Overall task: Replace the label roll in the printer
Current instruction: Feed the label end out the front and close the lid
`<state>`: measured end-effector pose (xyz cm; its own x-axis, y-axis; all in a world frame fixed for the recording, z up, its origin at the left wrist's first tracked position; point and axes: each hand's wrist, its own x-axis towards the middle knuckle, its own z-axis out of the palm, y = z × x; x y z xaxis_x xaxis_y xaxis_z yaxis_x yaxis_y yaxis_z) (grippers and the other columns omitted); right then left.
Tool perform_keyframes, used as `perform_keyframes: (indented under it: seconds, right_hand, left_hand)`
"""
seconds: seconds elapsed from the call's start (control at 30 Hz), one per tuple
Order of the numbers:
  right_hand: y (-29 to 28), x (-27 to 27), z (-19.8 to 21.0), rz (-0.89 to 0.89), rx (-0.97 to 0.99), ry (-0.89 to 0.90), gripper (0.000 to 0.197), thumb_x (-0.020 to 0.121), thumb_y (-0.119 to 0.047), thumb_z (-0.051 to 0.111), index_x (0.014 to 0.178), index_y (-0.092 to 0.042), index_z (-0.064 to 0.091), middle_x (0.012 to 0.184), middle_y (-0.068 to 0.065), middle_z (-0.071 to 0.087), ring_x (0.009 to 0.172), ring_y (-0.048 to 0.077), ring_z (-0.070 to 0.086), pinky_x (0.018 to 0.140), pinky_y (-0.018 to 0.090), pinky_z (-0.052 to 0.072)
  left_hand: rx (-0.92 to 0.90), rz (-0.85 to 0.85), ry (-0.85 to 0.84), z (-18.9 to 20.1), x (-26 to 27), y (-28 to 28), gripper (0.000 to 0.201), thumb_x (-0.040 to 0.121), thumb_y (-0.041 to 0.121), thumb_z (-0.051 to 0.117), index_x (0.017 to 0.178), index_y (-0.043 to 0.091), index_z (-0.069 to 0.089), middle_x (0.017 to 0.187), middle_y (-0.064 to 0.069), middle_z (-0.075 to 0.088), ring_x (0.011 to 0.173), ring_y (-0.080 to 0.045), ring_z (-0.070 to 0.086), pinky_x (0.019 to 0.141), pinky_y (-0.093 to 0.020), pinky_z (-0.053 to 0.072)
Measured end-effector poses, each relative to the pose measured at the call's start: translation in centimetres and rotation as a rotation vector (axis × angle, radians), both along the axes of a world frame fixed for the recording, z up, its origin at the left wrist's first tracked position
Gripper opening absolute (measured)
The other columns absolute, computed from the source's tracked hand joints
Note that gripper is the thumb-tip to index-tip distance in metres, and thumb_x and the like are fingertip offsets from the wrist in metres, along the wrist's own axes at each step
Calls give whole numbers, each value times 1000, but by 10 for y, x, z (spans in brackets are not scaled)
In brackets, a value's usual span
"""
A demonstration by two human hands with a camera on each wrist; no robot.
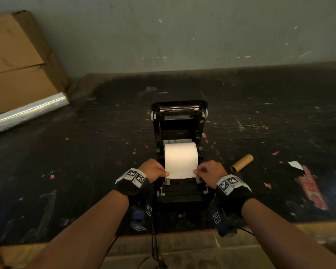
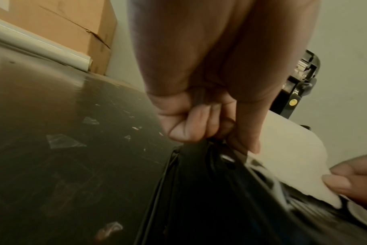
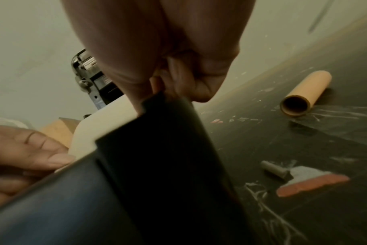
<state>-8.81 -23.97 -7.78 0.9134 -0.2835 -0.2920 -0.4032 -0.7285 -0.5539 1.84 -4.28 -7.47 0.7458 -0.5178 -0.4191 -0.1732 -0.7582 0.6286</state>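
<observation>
- We see a black printer (image 1: 179, 144) standing with its lid (image 1: 179, 105) swung up and back, on a dark, scuffed surface (image 1: 85, 152) littered with paper scraps.
- A white roll (image 1: 181, 155) sits in the printer's open bay, its loose end drawn forward over the printer's front.
- Our left hand (image 1: 153, 169) pinches the left edge of that loose end between thumb and curled fingers (image 2: 189, 127), beside the printer's left wall.
- Our right hand (image 1: 209, 169) pinches the right edge of the same loose end, its fingers curled at the printer's right wall.
- From the right wrist, the roll shows only as a pale strip behind the printer's dark side wall.
- A bare brown core (image 1: 241, 163) lies on its side on the surface, right of the printer and apart from it.
- A torn red and white scrap (image 1: 310, 189) lies farther right of the printer, beyond the core.
- A box (image 1: 21, 61) stands at the wall, well to the left of the printer and behind it, with a film roll (image 1: 27, 111) lying along its foot.
- Both wrists carry black bands with printed square markers.
</observation>
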Motion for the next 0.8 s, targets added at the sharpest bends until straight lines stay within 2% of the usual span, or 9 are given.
perform_keyframes:
  seconds: [0.07,0.13,0.2,0.27,0.33,0.47,0.6,0.8]
  right_hand:
    - [0,-2,2,30,14,-3,24,90,-33,54,73,-21,65,75,-1,59,76,15,56,63,23,38]
    - [0,-2,2,34,8,-2,28,90,-32,54,66,-21,63,72,-1,59,76,16,57,60,22,38]
    - [1,-1,3,31,-3,7,26,90,-32,54,77,-15,70,81,3,65,83,18,61,69,25,44]
    - [1,-1,4,46,-32,23,26,90,-31,55,92,-12,72,98,7,70,94,21,63,79,28,48]
    - [1,0,6,44,-41,28,26,89,-30,57,98,-11,72,105,8,70,99,22,63,84,28,48]
    - [-4,6,8,12,24,72,24,84,-29,63,98,-11,73,107,7,71,101,21,63,84,26,48]
    - [-8,9,5,-22,108,69,26,83,-32,65,99,-13,72,107,4,69,98,18,62,80,26,45]
    - [-7,7,2,-1,66,73,25,84,-30,64,98,-12,73,108,6,70,97,19,62,77,25,41]
  left_hand:
    - [11,-22,27,2,2,1,27,87,23,65,105,3,72,103,-9,70,80,-13,59,75,-24,44]
    - [28,-42,47,2,4,0,26,87,23,65,103,4,72,107,-11,71,87,-14,60,82,-26,46]
    - [48,-50,33,2,5,-2,26,85,23,66,101,4,73,107,-12,71,90,-16,60,85,-28,46]
    - [59,-37,0,0,4,-3,26,83,24,69,99,4,74,105,-12,72,89,-17,61,82,-27,45]
    - [26,5,-13,-3,2,-3,28,82,26,71,98,4,75,102,-11,72,88,-17,62,79,-26,45]
    - [-35,58,8,-6,-1,-2,27,83,24,70,100,5,74,106,-11,72,101,-23,65,88,-28,47]
    - [0,37,-22,-5,-2,-4,27,82,26,70,100,7,74,107,-8,72,101,-21,65,83,-23,44]
    - [-82,78,-2,-10,-3,1,27,81,27,71,100,8,74,107,-8,72,100,-20,65,89,-28,48]
